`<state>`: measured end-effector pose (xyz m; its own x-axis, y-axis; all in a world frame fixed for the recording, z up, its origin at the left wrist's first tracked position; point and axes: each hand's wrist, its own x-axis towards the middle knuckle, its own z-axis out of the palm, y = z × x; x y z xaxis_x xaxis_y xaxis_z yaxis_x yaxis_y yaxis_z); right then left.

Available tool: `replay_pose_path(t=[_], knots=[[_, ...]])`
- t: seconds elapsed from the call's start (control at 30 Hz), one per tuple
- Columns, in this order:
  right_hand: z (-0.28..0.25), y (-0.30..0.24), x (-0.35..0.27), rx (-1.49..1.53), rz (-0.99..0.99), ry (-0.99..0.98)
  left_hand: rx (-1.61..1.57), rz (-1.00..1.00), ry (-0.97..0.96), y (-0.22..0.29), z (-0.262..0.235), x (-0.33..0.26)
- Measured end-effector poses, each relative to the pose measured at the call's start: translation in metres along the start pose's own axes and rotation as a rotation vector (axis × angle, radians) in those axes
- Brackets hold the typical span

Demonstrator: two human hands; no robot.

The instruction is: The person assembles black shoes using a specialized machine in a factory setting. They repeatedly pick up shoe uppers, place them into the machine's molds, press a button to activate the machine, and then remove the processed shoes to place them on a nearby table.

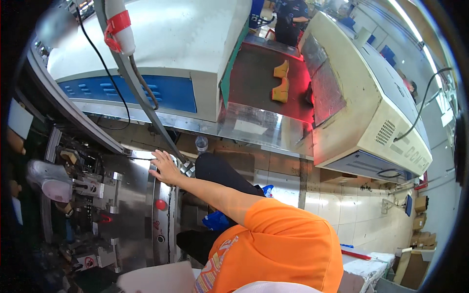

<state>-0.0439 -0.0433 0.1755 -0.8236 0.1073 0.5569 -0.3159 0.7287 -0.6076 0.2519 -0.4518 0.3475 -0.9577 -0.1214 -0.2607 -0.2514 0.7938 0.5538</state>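
My right hand [166, 168] reaches out from an orange sleeve and rests palm down on the edge of a metal machine panel [161, 229]. Its fingers are spread, and nothing shows in its grasp. Several small pale keys or buttons [187, 168] sit just beside the fingertips. Farther along the same panel is a round red button [161, 204], with a dark round switch [160, 239] below it. At the far left, a pale shoe-shaped piece [56, 188] is mounted among metal clamps [93, 188]. My left hand is outside the picture.
Beyond stands a conveyor [249, 80] under red light, bearing yellow shoe-last-shaped pieces [280, 92]. Large machine housings [373, 107] flank it. A slanted grey post [139, 85] rises near my hand. A plastic bottle [201, 143] stands behind my knee. Another person [288, 22] stands at the back.
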Motion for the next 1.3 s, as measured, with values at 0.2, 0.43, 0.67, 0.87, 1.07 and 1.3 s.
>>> replay_pose_path(t=[0.2,0.43,0.67,0.87,1.07,1.3], knots=[[-0.002,0.004,0.001,-0.021,0.011,-0.045,-0.290,-0.262,-0.186,-0.031,0.006,0.028],[0.003,0.008,-0.001,0.014,0.010,-0.006,-0.351,-0.178,0.211,0.008,-0.041,-0.025],[0.001,0.016,0.002,0.006,-0.054,-0.036,-0.020,-0.370,0.381,0.056,-0.021,-0.035],[-0.005,0.021,0.005,0.017,-0.088,-0.065,-0.103,-0.492,0.007,0.092,0.022,-0.012],[0.008,0.007,-0.003,0.040,-0.089,-0.135,-0.774,-0.200,0.736,0.066,0.030,-0.049],[-0.003,0.007,0.000,-0.059,-0.033,-0.284,0.464,-0.116,0.439,0.084,0.085,-0.075]])
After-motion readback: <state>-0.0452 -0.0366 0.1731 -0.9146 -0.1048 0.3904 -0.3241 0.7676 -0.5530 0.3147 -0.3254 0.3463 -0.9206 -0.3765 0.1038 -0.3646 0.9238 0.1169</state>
